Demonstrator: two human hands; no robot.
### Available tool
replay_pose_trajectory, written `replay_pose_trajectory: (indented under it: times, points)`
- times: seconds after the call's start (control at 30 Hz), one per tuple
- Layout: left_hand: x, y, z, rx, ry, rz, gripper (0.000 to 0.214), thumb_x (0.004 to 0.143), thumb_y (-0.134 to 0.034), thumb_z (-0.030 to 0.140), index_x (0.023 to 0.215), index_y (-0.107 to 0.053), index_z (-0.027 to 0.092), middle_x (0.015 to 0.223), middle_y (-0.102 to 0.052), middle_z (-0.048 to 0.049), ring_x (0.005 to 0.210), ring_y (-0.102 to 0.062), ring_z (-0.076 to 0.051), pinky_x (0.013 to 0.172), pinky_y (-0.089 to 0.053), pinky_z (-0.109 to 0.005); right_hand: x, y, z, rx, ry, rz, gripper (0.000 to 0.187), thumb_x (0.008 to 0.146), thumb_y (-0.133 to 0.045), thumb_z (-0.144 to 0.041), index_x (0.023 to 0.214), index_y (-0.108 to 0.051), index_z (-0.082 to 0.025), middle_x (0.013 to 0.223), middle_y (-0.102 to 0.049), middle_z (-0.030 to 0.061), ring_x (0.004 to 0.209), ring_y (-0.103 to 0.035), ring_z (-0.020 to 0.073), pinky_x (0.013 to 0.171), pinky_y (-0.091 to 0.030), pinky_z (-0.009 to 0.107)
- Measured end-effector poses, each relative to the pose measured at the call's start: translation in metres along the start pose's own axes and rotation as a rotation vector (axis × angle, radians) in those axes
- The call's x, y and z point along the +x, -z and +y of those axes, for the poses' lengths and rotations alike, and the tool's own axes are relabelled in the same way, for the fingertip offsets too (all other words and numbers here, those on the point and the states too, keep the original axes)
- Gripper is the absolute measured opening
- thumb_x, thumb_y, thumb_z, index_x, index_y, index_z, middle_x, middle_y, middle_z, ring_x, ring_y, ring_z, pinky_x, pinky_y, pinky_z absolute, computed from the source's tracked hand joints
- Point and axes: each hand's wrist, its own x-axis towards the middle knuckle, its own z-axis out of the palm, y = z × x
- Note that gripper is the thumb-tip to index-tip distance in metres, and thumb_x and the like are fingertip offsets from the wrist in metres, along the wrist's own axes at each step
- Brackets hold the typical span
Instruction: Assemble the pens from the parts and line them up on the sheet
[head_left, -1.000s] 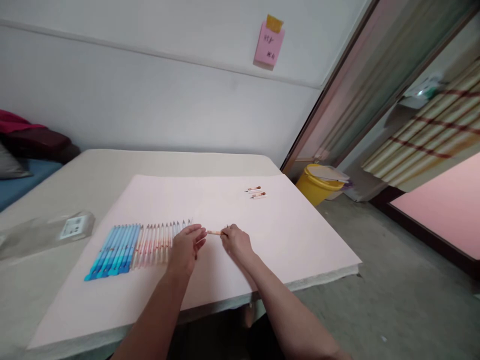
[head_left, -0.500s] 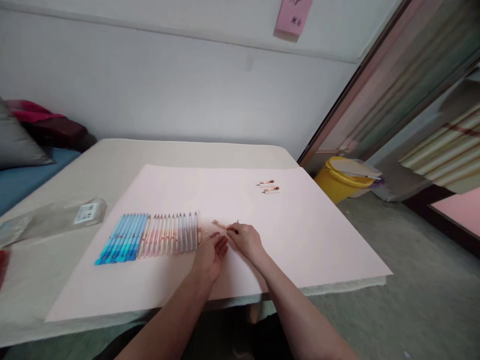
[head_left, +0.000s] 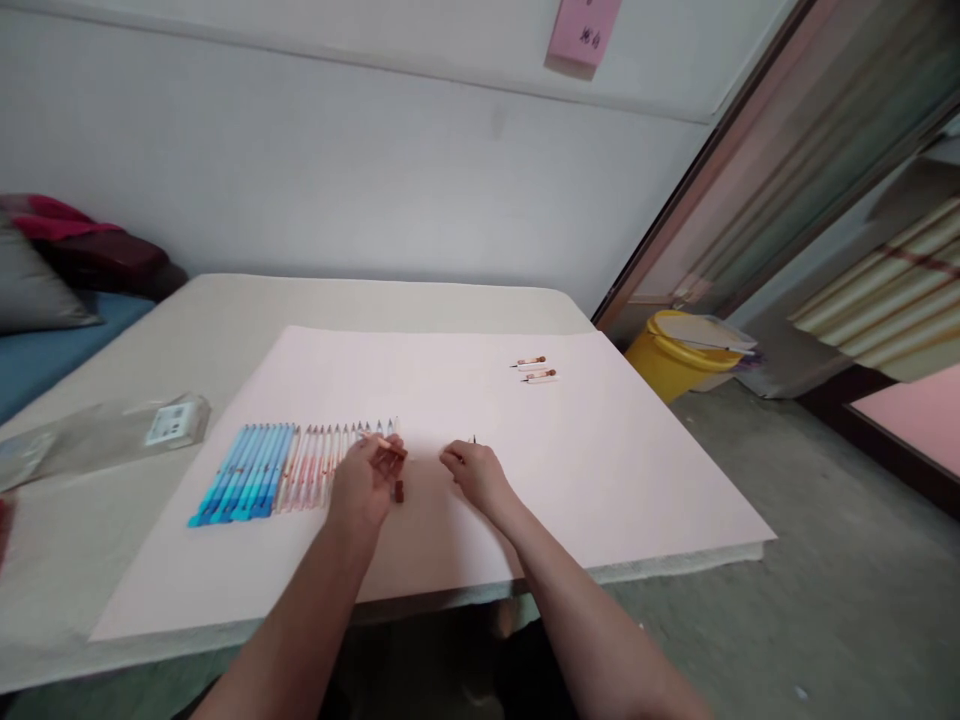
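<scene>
My left hand (head_left: 364, 482) is closed, its fingertips pinching a slim pale pen piece (head_left: 375, 438) that points left above the row. Beneath it, the ends of the right-hand pens are partly covered. My right hand (head_left: 480, 478) is closed a little to the right, and a thin dark tip (head_left: 474, 439) rises above its knuckles; the rest of what it holds is hidden. Blue pens (head_left: 244, 475) lie side by side, followed by clear pinkish pens (head_left: 306, 470). A brown pen end (head_left: 399, 491) shows beside my left wrist.
Two short pen pieces (head_left: 540, 377) with dark tips and brown ends lie farther back on the pale pink sheet (head_left: 637, 470). A clear plastic bag (head_left: 112, 440) is at the left of the table. A yellow bin (head_left: 664, 365) stands on the floor at right.
My left hand has moved left and up over the pen row with the pen piece, which was at my right fingertips before. My right hand has shifted slightly left.
</scene>
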Motion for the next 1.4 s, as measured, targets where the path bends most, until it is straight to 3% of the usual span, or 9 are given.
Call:
replay_pose_trajectory:
  times: [0.17, 0.33, 0.47, 0.63, 0.8, 0.9, 1.07, 1.4]
  points:
    - [0.009, 0.008, 0.026, -0.005, 0.005, 0.006, 0.007, 0.078, -0.052, 0.008, 0.076, -0.054, 0.014, 0.075, -0.062, -0.0076, 0.064, -0.062, -0.014, 0.059, -0.052, -0.027, 0.018, -0.026, -0.012, -0.092, 0.049, 0.008, 0.019, 0.084, -0.046, -0.017, 0.089, -0.064, -0.020, 0.094, -0.067, 0.0043, 0.087, -0.060, 0.0145, 0.072, -0.039, 0.023]
    - [0.004, 0.010, 0.027, -0.011, 0.086, -0.019, 0.006, 0.078, -0.053, 0.008, 0.077, -0.055, 0.013, 0.071, -0.060, -0.0062, 0.064, -0.061, -0.014, 0.060, -0.053, -0.028, 0.025, -0.050, -0.029, -0.213, 0.073, -0.023, 0.018, 0.086, -0.042, -0.017, 0.096, -0.058, -0.018, 0.102, -0.060, 0.0083, 0.089, -0.059, 0.0177, 0.073, -0.042, 0.028]
    - [0.001, 0.011, 0.028, 0.004, 0.103, -0.030, 0.005, 0.077, -0.055, 0.008, 0.077, -0.057, 0.012, 0.068, -0.059, -0.0051, 0.059, -0.058, -0.012, 0.058, -0.053, -0.027, 0.025, -0.055, -0.032, -0.221, 0.062, -0.052, 0.017, 0.085, -0.041, -0.011, 0.094, -0.055, -0.016, 0.102, -0.058, 0.0111, 0.090, -0.059, 0.0202, 0.072, -0.043, 0.031]
    - [-0.005, 0.010, 0.021, 0.037, 0.177, -0.064, 0.008, 0.080, -0.054, 0.010, 0.082, -0.061, 0.008, 0.065, -0.056, -0.0048, 0.055, -0.056, -0.009, 0.053, -0.050, -0.021, 0.029, -0.034, -0.024, -0.040, 0.042, -0.035, 0.016, 0.084, -0.040, -0.013, 0.089, -0.056, -0.015, 0.079, -0.063, 0.0048, 0.073, -0.061, 0.0142, 0.065, -0.046, 0.025]
    - [-0.017, 0.005, 0.002, 0.220, 0.285, -0.196, 0.015, 0.079, -0.059, 0.015, 0.090, -0.066, 0.008, 0.065, -0.056, -0.0036, 0.052, -0.053, -0.006, 0.049, -0.046, -0.017, 0.027, 0.001, -0.016, 0.905, -0.084, 0.015, 0.012, 0.067, -0.062, -0.023, 0.075, -0.062, -0.015, 0.057, -0.058, -0.0033, 0.051, -0.055, 0.0101, 0.055, -0.046, 0.024]
    - [-0.023, 0.002, -0.009, 0.313, 0.302, -0.274, 0.016, 0.077, -0.063, 0.017, 0.091, -0.067, 0.009, 0.066, -0.056, -0.0028, 0.052, -0.052, -0.005, 0.048, -0.043, -0.015, 0.022, 0.012, -0.015, 1.147, -0.120, -0.015, 0.016, 0.060, -0.067, -0.023, 0.073, -0.065, -0.014, 0.058, -0.062, -0.0014, 0.050, -0.056, 0.0099, 0.056, -0.046, 0.025]
    - [-0.026, -0.002, -0.020, 0.385, 0.268, -0.323, 0.017, 0.073, -0.067, 0.020, 0.088, -0.067, 0.012, 0.065, -0.057, -0.0017, 0.053, -0.051, -0.006, 0.048, -0.040, -0.016, 0.018, 0.018, -0.016, 1.171, -0.127, -0.060, 0.015, 0.059, -0.067, -0.022, 0.072, -0.067, -0.013, 0.059, -0.064, -0.0002, 0.054, -0.059, 0.0111, 0.059, -0.047, 0.026]
    - [-0.028, -0.004, -0.024, 0.508, 0.155, -0.343, 0.027, 0.065, -0.073, 0.029, 0.086, -0.070, 0.012, 0.065, -0.057, -0.0017, 0.055, -0.050, -0.007, 0.052, -0.038, -0.018, 0.019, 0.025, -0.008, 1.079, -0.104, -0.104, 0.010, 0.057, -0.066, -0.018, 0.066, -0.065, -0.014, 0.054, -0.062, -0.0013, 0.050, -0.055, 0.0097, 0.053, -0.042, 0.023]
